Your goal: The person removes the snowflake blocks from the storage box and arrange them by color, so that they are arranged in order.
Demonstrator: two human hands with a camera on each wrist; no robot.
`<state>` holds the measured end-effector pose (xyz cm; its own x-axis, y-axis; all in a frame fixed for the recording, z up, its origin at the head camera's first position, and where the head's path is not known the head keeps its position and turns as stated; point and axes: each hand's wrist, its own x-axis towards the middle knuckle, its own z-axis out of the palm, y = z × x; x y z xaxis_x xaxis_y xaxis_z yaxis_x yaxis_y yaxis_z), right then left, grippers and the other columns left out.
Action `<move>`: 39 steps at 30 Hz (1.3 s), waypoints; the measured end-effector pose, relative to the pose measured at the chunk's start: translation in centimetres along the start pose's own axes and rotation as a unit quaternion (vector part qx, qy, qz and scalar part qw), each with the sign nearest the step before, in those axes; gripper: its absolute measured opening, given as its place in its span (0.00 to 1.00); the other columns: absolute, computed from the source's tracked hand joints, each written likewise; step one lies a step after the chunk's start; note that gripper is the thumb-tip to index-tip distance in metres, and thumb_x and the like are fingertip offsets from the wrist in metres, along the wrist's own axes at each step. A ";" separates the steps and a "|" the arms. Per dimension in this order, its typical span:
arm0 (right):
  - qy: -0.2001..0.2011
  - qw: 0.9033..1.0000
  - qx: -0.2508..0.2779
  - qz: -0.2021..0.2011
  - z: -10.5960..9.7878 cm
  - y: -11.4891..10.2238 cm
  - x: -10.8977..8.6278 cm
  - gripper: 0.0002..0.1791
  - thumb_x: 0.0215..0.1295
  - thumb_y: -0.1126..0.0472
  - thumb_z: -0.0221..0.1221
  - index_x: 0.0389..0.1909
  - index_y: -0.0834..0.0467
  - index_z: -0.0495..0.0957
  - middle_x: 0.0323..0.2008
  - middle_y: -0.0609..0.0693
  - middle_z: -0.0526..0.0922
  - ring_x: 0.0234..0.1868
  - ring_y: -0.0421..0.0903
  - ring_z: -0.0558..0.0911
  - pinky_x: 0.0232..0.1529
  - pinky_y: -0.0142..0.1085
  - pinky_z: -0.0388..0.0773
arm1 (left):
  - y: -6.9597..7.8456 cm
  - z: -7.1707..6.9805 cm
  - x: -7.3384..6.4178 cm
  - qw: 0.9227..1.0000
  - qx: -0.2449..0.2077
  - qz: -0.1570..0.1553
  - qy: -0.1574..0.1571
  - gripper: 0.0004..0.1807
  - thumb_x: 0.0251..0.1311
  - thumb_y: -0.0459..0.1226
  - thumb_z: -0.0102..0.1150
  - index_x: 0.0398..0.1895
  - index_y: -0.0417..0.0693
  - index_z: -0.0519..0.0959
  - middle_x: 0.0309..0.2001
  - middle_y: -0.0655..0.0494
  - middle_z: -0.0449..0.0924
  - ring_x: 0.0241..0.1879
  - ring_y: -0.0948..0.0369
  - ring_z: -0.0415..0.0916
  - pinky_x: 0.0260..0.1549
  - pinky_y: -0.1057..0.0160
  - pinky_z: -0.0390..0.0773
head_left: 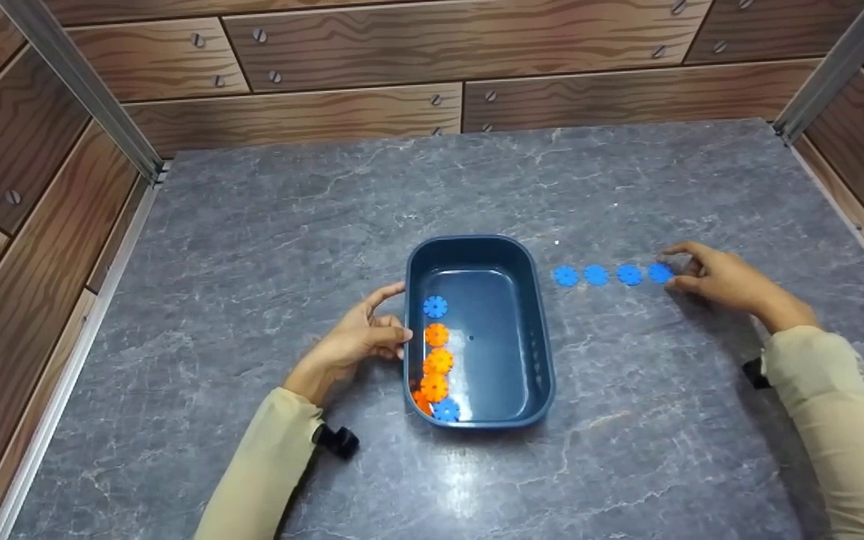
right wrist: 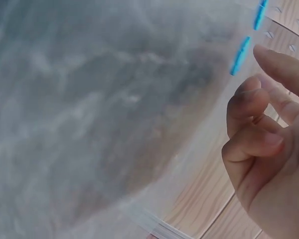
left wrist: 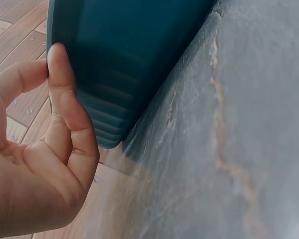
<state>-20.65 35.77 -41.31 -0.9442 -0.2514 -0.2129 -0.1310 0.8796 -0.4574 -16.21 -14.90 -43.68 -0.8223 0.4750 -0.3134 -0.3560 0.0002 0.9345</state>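
**On a grey veined tabletop (head_left: 289,225): dark blue bin (head_left: 492,322) and four blue discs (head_left: 629,274) in a row**

Bin upright near the middle, long sides running away from the viewer. Along its left wall, inside: a line of orange discs (head_left: 436,334), partly overlapping toward the near end, with a loose blue disc (head_left: 436,306) at the far end and a second blue disc (head_left: 447,410) at the near end. Left hand (head_left: 357,334): at the left wall, thumb and finger pinching the rim. Row of four: flat, to the right of the bin. Right hand (head_left: 732,281): index finger and thumb spread about the rightmost disc (head_left: 658,272), other fingers bent toward the palm; thumb contact impossible to tell. Background: wood-patterned panels (head_left: 357,45).
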 end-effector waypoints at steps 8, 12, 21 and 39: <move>0.021 0.999 0.041 -0.005 -1.3 -1.8 -1.1 0.32 0.69 0.55 0.56 0.69 0.62 0.60 0.37 0.56 0.74 0.27 0.41 0.74 0.24 0.33 0.70 | 0.0 -0.1 0.0 1.000 0.007 -0.002 0.000 0.44 0.57 0.27 0.58 0.75 0.51 0.51 0.21 0.59 0.77 0.19 0.62 0.76 0.25 0.67 0.77; 0.037 0.996 0.082 -0.007 -1.7 -2.7 -1.5 0.32 0.70 0.54 0.56 0.70 0.60 0.58 0.38 0.54 0.72 0.28 0.40 0.77 0.24 0.34 0.69 | 0.0 -0.1 0.0 1.000 0.006 -0.002 0.000 0.43 0.57 0.27 0.58 0.75 0.51 0.51 0.21 0.59 0.77 0.19 0.63 0.76 0.25 0.67 0.77; 0.055 0.986 0.153 -0.042 -1.7 -5.1 -2.0 0.29 0.69 0.55 0.56 0.68 0.57 0.60 0.35 0.49 0.70 0.26 0.36 0.73 0.22 0.36 0.67 | -0.2 -0.1 0.1 1.000 -0.002 -0.001 -0.001 0.43 0.57 0.26 0.57 0.75 0.50 0.51 0.21 0.59 0.77 0.19 0.63 0.76 0.25 0.67 0.78; 0.035 0.954 0.232 -0.187 0.0 -10.7 -2.4 0.26 0.66 0.67 0.57 0.64 0.58 0.65 0.34 0.46 0.69 0.20 0.38 0.63 0.22 0.34 0.64 | 0.0 -0.1 -0.1 1.000 0.012 0.000 -0.004 0.43 0.57 0.27 0.58 0.75 0.51 0.50 0.22 0.59 0.77 0.20 0.62 0.77 0.26 0.67 0.77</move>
<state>-17.00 26.98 -35.90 -0.8781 -0.4700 0.0903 -0.3293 0.4565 -0.8266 -16.17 -15.05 -43.68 -0.8187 0.4815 -0.3129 -0.3454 0.0224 0.9382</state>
